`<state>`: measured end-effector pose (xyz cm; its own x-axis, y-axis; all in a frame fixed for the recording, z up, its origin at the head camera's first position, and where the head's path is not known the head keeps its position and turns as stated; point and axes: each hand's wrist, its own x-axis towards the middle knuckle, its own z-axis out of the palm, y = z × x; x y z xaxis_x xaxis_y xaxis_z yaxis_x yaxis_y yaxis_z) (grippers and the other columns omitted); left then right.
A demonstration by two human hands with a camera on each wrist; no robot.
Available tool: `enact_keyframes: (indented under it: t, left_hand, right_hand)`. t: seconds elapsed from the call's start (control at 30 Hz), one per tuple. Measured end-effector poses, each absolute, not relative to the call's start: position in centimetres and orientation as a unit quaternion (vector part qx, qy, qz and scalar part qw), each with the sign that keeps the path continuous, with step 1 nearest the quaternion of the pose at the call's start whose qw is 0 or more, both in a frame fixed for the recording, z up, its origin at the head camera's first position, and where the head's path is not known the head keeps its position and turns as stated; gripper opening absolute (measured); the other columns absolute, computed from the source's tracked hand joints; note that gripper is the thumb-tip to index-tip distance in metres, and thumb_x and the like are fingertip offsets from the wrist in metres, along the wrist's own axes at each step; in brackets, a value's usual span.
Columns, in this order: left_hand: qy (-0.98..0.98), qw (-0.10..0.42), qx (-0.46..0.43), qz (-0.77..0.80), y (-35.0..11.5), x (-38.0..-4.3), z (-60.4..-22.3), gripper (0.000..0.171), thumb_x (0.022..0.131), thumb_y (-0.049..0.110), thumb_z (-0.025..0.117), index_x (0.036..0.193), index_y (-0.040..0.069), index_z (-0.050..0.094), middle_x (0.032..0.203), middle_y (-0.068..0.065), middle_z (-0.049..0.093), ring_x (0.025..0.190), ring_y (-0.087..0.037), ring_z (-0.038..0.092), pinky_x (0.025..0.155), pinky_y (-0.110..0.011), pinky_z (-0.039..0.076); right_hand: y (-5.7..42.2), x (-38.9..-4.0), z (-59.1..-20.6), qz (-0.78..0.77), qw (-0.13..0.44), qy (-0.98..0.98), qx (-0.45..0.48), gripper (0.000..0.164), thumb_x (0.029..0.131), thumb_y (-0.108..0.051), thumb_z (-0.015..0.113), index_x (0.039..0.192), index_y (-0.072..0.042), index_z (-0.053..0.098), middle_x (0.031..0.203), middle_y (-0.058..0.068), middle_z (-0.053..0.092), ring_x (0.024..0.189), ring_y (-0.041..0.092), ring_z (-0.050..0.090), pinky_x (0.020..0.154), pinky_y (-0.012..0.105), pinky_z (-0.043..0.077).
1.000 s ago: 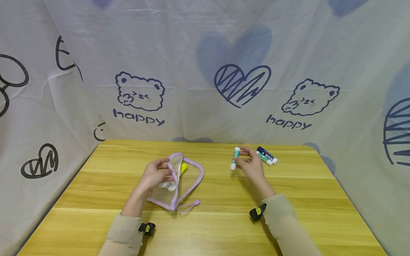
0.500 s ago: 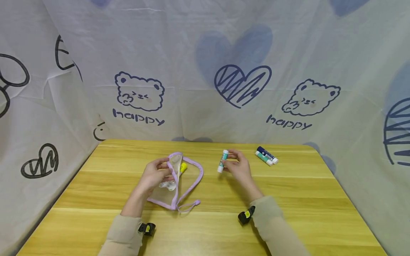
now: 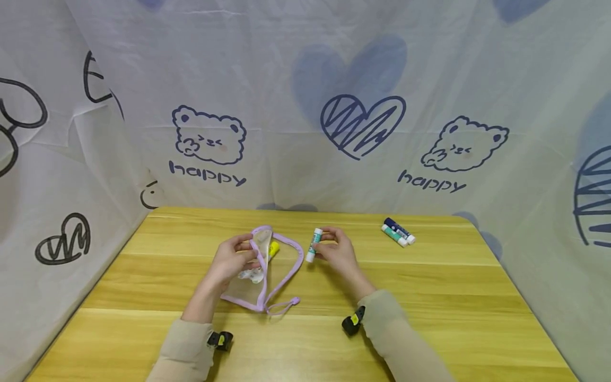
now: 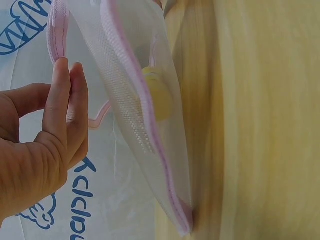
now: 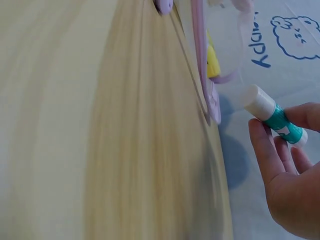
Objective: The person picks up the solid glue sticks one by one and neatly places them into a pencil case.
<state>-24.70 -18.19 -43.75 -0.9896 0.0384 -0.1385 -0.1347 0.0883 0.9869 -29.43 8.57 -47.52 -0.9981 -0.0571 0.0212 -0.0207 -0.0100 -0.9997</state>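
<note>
My left hand [image 3: 235, 260] pinches the upper edge of a mesh zip pouch [image 4: 141, 100] with lilac trim, holding its mouth apart. Inside the pouch lies a yellow-capped object [image 3: 273, 249], seen through the mesh in the left wrist view; its kind is unclear. A white printed patch [image 3: 252, 274] shows on or behind the mesh. My right hand [image 3: 338, 253] grips a green-and-white glue stick [image 5: 279, 119] between thumb and fingers, tilted and held above the table. It is just right of the pouch's open rim, apart from it.
On the wooden table [image 3: 429, 318], a dark blue glue stick [image 3: 399, 229] and a green one [image 3: 394, 235] lie side by side at the back right. A lilac zip pull cord [image 3: 284, 306] trails from the pouch. A printed cloth [image 3: 296, 175] hangs behind the table.
My right hand has moved left with the glue stick, from near the other two sticks to beside the pouch. The left hand and the pouch have stayed nearly still.
</note>
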Motion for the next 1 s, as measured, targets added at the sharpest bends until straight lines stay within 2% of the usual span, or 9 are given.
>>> enact_keyframes:
  t: [0.13, 0.3, 0.6, 1.0]
  left_hand:
    - [0.734, 0.067, -0.034, 0.675, -18.2, -24.7, -43.7, 0.058, 0.099, -0.01, 0.056, 0.154, -0.011, 0.037, 0.123, -0.026, 0.052, 0.089, -0.019, 0.068, 0.085, -0.031, 0.068]
    - [0.731, 0.069, -0.036, 0.678, -18.2, -24.7, -43.7, 0.058, 0.099, -0.01, 0.056, 0.154, -0.011, 0.036, 0.124, -0.026, 0.053, 0.088, -0.018, 0.068, 0.084, -0.03, 0.068]
    - [0.731, 0.068, -0.038, 0.678, -18.2, -24.7, -43.5, 0.059, 0.1, -0.009, 0.056, 0.155, -0.01, 0.036, 0.127, -0.027, 0.052, 0.089, -0.018, 0.068, 0.085, -0.031, 0.068]
    - [0.73, 0.067, -0.043, 0.679, -17.9, -24.6, -43.4, 0.059, 0.1, -0.009, 0.057, 0.155, -0.01, 0.036, 0.127, -0.026, 0.053, 0.088, -0.018, 0.068, 0.083, -0.028, 0.068]
  right_hand:
    - [7.6, -29.5, -47.7, -0.714, 0.02, 0.699, -0.034, 0.049, 0.089, 0.01, 0.07, 0.136, 0.005, 0.055, 0.117, 0.021, 0.06, 0.085, 0.017, 0.068, 0.085, 0.045, 0.068]
    - [6.2, -29.5, -47.8, -0.713, 0.034, 0.7, -0.028, 0.048, 0.087, 0.009, 0.072, 0.132, 0.005, 0.057, 0.113, 0.02, 0.062, 0.079, 0.016, 0.067, 0.079, 0.041, 0.069]
    - [3.9, -29.7, -48.4, -0.72, 0.076, 0.689, -0.026, 0.053, 0.086, 0.011, 0.072, 0.134, 0.009, 0.051, 0.108, 0.018, 0.057, 0.075, 0.017, 0.064, 0.071, 0.033, 0.069]
    - [1.3, -29.2, -47.9, -0.714, 0.118, 0.69, -0.012, 0.05, 0.087, 0.009, 0.076, 0.131, 0.006, 0.052, 0.105, 0.013, 0.058, 0.08, 0.019, 0.064, 0.08, 0.044, 0.069]
